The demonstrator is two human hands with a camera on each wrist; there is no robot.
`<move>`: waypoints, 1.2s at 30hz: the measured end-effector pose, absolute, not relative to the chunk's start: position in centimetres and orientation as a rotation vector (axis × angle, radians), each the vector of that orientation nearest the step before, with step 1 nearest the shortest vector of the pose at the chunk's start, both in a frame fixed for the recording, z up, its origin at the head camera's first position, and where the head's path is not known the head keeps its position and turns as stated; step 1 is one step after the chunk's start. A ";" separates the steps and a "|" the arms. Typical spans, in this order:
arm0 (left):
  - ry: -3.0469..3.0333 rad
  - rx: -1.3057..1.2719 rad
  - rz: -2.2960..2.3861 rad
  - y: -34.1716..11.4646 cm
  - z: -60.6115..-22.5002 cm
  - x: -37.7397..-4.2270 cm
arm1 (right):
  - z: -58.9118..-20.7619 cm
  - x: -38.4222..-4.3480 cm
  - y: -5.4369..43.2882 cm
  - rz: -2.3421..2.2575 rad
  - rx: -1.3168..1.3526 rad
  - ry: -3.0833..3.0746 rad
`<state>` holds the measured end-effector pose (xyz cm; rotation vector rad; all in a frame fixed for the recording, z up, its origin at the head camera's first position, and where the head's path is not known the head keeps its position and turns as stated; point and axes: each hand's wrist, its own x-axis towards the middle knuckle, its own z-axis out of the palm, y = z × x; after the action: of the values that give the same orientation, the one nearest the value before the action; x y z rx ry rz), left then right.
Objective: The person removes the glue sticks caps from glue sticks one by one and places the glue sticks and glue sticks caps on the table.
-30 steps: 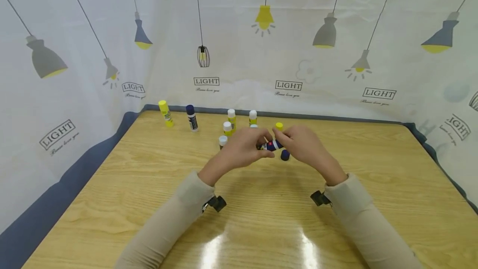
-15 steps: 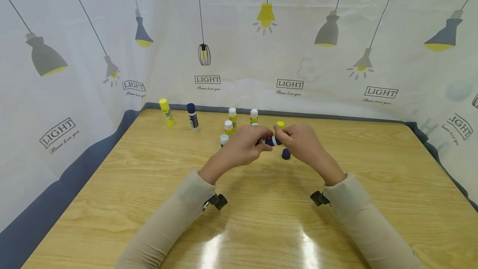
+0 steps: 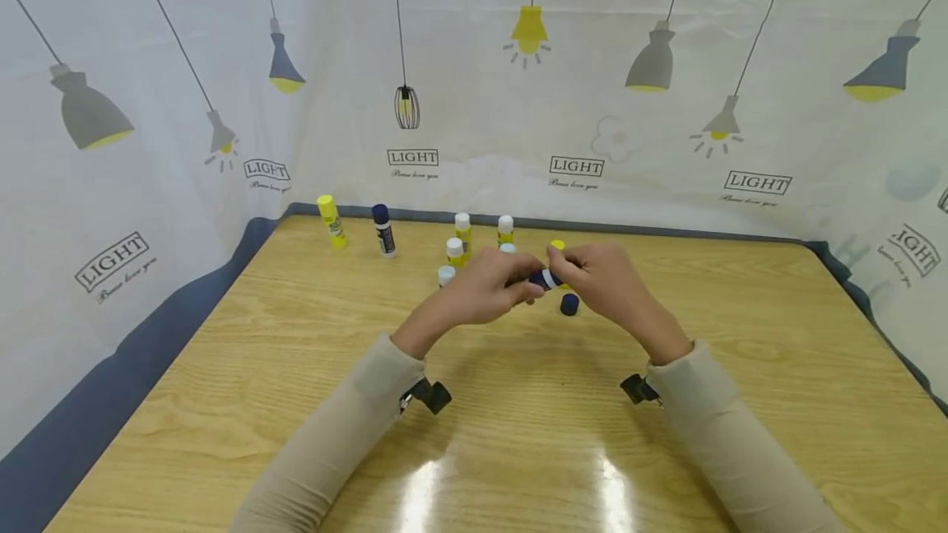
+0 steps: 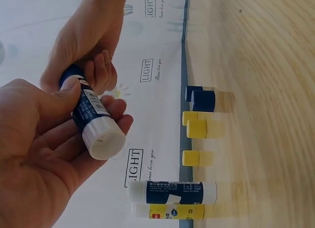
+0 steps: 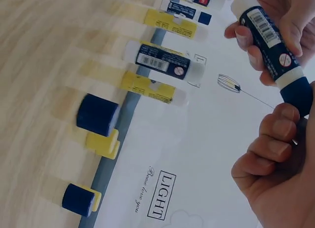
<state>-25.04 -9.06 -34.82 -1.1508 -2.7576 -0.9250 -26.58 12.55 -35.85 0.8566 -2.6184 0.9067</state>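
Note:
My left hand (image 3: 485,288) holds the navy body of a glue stick (image 5: 268,38) between thumb and fingers. At its other end sits a navy cap (image 5: 298,95), which my right hand (image 3: 611,282) pinches; a white band shows between body and cap. The glue stick is tilted and held above the table, its white base (image 4: 104,139) towards the left wrist camera. Just below the hands, a loose navy cap (image 3: 569,304) stands on the table. Behind my left hand are several glue sticks with white tops, among them a yellow one (image 5: 152,87) and a navy one (image 5: 162,61).
At the back left stand a yellow-capped glue stick (image 3: 332,222) and a navy-capped glue stick (image 3: 383,231). Loose yellow caps (image 4: 197,129) and another navy cap (image 5: 78,199) stand on the wooden table (image 3: 511,434). A printed cloth (image 3: 474,130) hangs behind it.
Both hands stay together on the glue stick. My right hand shifts and turns slightly at the cap end, and less of the navy body shows between the hands. The standing things keep their places.

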 end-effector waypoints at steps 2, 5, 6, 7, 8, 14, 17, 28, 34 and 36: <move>-2.774 -1.164 -0.985 -9.1 -34.8 -25.1 | -35.6 -26.6 12.8 0.891 0.887 -2.594; -2.791 -1.186 -1.040 -9.2 -34.7 -25.2 | -35.3 -26.6 13.1 0.874 0.926 -2.578; -2.797 -1.195 -1.055 -9.2 -34.7 -25.2 | -35.2 -26.6 13.2 0.864 0.937 -2.576; -2.801 -1.203 -1.067 -9.3 -34.7 -25.3 | -35.2 -26.6 13.2 0.850 0.946 -2.578; -2.806 -1.212 -1.081 -9.3 -34.7 -25.3 | -35.1 -26.6 13.2 0.836 0.955 -2.579; -2.821 -1.253 -1.305 -9.5 -34.7 -25.6 | -34.8 -26.8 13.4 0.789 1.015 -2.621; -2.822 -1.253 -1.406 -9.5 -34.9 -25.7 | -34.5 -26.7 13.8 0.836 1.042 -2.690; -2.839 -1.083 -1.462 -9.7 -35.5 -25.9 | -33.8 -27.0 15.2 1.181 1.110 -2.799; -2.828 -1.037 -1.387 -9.7 -35.6 -25.8 | -33.5 -26.9 15.4 1.200 1.041 -2.780; -2.828 -1.037 -1.350 -9.7 -35.6 -25.9 | -33.4 -26.9 15.5 1.177 1.027 -2.788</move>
<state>-25.89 -9.68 -35.65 -1.0371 -2.8277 -1.3503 -26.86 15.53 -33.45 1.0266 -2.7881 1.1769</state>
